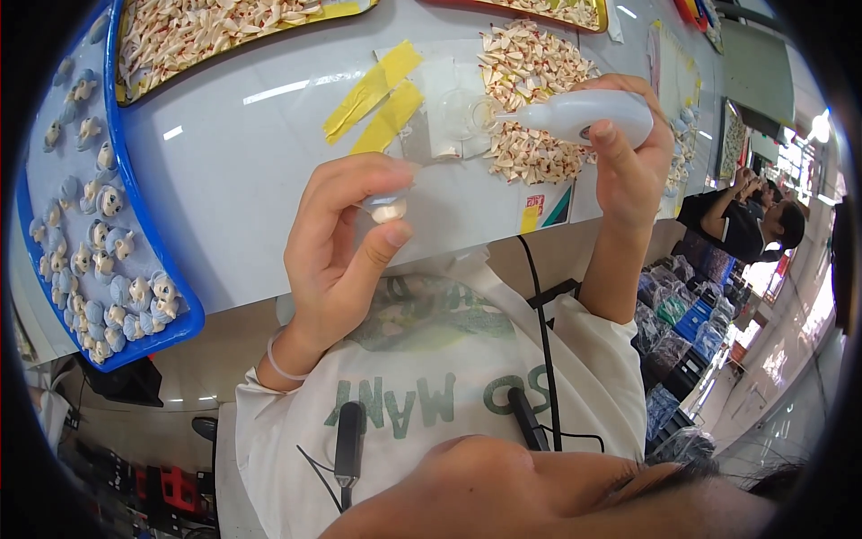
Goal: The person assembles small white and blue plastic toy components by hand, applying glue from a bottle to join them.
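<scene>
My left hand (328, 242) pinches a small blue-and-cream figure piece (389, 208) between thumb and fingertips, near the table's front edge. In my right hand (628, 166) lies a translucent white squeeze bottle (575, 117), held sideways with its thin nozzle pointing left. The nozzle tip is near a small clear round dish (467, 114) on the table; whether they touch I cannot tell. Beneath and behind the bottle spreads a heap of small cream pointed pieces with red marks (530, 72). My fingers cover part of the figure piece.
At the left stands a blue tray (193, 310) with many small blue-and-cream figure heads. A tray of cream pieces (215, 36) lies at the far left, another (575, 11) at the far edge. Yellow tape strips (373, 90) cross the table (242, 198). Another person (754, 220) is at far right.
</scene>
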Demonstrator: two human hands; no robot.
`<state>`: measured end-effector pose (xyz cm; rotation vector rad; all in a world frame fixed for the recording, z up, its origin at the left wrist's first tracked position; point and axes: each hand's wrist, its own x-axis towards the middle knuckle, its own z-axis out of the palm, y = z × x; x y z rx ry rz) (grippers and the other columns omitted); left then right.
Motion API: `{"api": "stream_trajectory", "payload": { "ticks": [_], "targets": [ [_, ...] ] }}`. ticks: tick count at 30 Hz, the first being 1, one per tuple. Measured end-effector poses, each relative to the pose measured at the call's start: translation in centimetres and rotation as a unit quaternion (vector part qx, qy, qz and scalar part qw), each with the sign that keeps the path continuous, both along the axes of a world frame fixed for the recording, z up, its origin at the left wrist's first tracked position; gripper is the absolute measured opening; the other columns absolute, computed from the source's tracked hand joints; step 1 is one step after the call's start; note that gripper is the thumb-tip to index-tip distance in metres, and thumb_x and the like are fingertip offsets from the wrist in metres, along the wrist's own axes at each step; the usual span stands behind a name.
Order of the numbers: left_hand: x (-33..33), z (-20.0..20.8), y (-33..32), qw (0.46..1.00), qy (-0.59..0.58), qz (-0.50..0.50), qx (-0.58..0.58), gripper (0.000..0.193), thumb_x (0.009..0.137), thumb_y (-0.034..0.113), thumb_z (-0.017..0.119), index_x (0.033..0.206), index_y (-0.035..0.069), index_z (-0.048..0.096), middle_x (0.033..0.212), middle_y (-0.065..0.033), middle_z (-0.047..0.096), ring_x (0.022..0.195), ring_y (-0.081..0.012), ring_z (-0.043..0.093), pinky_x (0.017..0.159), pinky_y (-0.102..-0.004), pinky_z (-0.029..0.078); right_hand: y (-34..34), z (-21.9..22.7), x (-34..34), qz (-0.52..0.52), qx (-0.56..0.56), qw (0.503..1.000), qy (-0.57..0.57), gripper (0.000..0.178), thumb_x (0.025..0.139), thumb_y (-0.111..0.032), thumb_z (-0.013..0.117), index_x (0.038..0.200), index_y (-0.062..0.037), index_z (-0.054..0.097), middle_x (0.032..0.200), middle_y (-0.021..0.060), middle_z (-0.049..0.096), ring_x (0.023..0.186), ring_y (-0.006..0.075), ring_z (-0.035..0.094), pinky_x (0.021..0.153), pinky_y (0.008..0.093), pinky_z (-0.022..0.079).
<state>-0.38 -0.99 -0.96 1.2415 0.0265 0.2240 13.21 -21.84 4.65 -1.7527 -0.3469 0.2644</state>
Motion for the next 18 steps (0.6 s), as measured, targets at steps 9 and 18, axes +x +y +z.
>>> {"api": "stream_trajectory", "payload": {
  "ticks": [9,18],
  "targets": [
    [-0.1,0.2,0.1,1.0,0.009,-0.01,-0.002,0.028,0.079,0.001,0.059,0.106,-0.004,0.051,0.106,-0.0142,0.048,0.101,-0.0231,0.049,0.088,-0.0319,0.038,1.3,1.8,-1.4,-0.012,-0.083,0.989,-0.123,0.03,0.069,-0.009,0.073,0.092,-0.0012,0.055,0.083,0.0052,0.061,0.073,0.0102,0.057,0.062,0.0202,0.046],
    [-0.1,0.1,0.0,1.0,-0.005,-0.011,-0.007,0.026,0.079,0.0,0.057,0.104,-0.004,0.051,0.106,-0.0141,0.048,0.1,-0.0232,0.049,0.087,-0.0327,0.039,2.1,2.3,-1.6,0.004,-0.111,0.977,-0.182,0.028,0.067,-0.004,0.072,0.09,-0.0002,0.055,0.079,0.0059,0.061,0.069,0.0099,0.058,0.061,0.0201,0.046]
  ]
}}
